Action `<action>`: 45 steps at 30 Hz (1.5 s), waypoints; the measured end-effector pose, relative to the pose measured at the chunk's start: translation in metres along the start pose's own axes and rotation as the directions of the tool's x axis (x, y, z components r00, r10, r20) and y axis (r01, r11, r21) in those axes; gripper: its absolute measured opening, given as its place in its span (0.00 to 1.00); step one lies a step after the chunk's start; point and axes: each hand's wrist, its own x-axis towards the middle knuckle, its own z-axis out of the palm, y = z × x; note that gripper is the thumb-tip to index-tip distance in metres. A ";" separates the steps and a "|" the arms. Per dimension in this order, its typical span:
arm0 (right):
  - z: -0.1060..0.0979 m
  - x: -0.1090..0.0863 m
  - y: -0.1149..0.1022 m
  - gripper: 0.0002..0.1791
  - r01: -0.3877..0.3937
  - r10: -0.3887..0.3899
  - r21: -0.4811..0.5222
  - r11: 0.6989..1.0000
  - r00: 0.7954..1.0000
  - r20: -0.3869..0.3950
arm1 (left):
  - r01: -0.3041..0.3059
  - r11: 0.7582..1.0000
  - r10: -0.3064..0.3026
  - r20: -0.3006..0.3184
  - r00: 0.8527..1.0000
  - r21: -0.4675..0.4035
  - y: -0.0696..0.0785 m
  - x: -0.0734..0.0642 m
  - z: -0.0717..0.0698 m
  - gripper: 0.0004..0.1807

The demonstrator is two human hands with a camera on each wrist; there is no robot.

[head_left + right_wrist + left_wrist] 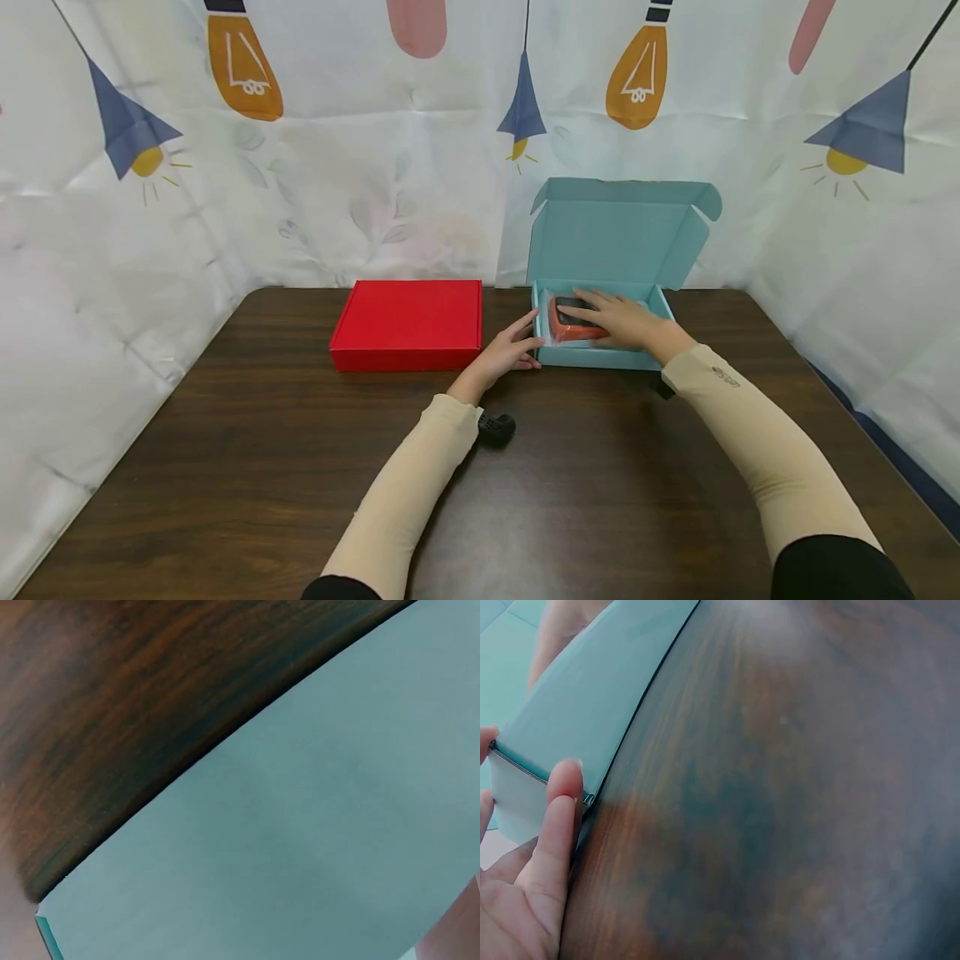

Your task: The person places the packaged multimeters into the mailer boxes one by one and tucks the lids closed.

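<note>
A light teal cardboard box [600,358] stands on the table with its lid [607,233] raised at the back. In its left part lies a boxy orange item [573,332] with a dark top face, its exact kind unclear. My right hand [626,321] reaches into the box, fingers stretched over that item and covering part of it. My left hand [510,350] rests against the box's left side, fingertips at the rim and thumb near the front corner. The left wrist view shows the left fingers [559,832] at the box's corner edge. Mostly the box's front wall [262,825] fills the right wrist view.
Left of the teal box sits a closed red box [416,321] on the dark wooden table [262,467]. A white curtain [330,167] printed with lamps and bulbs hangs behind and at both sides. Black wrist devices [497,428] are worn under the sleeves' ends.
</note>
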 end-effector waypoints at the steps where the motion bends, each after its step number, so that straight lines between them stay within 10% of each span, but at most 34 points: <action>1: 0.000 -0.001 -0.001 0.46 -0.004 0.004 0.000 1.000 1.000 0.001 | 0.001 1.000 -0.001 0.002 1.000 0.000 0.000 0.000 0.000 0.37; 26: -0.027 -0.058 0.004 0.39 -0.132 0.162 0.310 0.941 0.984 -0.072 | 0.076 0.997 -0.078 -0.085 0.993 -0.026 0.009 -0.004 0.009 0.36; 33: -0.026 -0.074 0.011 0.30 -0.231 0.284 0.263 0.937 0.941 -0.186 | -0.038 0.999 0.036 -0.282 0.959 0.001 0.016 -0.006 0.023 0.29; 40: -0.026 -0.087 0.019 0.22 -0.291 0.439 0.367 0.883 0.788 -0.432 | -0.207 0.977 0.169 -0.434 0.885 -0.041 0.033 -0.006 0.024 0.23; 45: -0.024 -0.089 0.028 0.19 -0.252 0.581 0.538 0.805 0.523 -0.624 | -0.282 0.959 0.236 -0.487 0.841 -0.021 0.045 -0.001 0.011 0.23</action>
